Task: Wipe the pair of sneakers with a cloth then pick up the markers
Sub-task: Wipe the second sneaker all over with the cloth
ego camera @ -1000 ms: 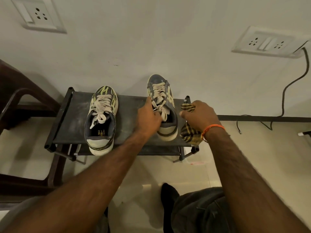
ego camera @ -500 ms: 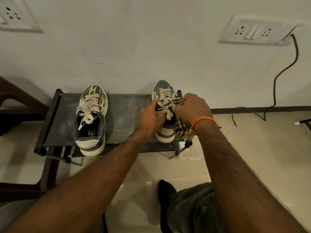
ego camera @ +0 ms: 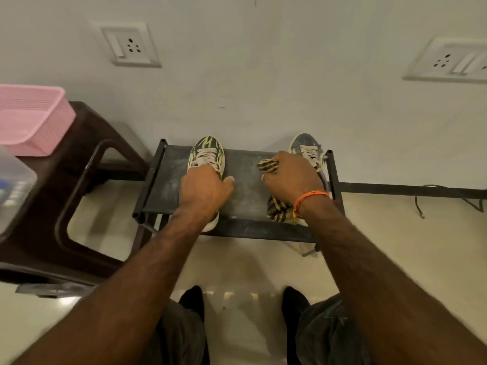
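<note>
We see two sneakers standing on a low black rack (ego camera: 245, 185) in the middle of the frame, toes pointing to the wall. The left sneaker (ego camera: 207, 156) has green and black stripes and pale laces. Our left hand (ego camera: 204, 192) lies on top of its back half, so only the toe part and a bit of white sole below the wrist show. The fingers bend down over the shoe and the thumb sticks out to the right. We cannot tell if the fingers really grip the shoe or just rest on it.

The right sneaker (ego camera: 307, 148) is blue-grey with pale laces, close to the right end of the rack. Our right hand (ego camera: 292, 180) covers its back half too. This hand holds a striped yellow and black cloth (ego camera: 279, 210). One end of the cloth pokes out at the left of the fingers, and the other end hangs out under the wrist, near an orange wristband (ego camera: 311, 197). The cloth sits between the hand and the shoe.

The two hands are apart, with the dusty bare rack between them.

At the left of the frame a pink basket (ego camera: 31, 119) sits on a dark brown stool (ego camera: 87, 159). We see no markers that we can tell.
</note>
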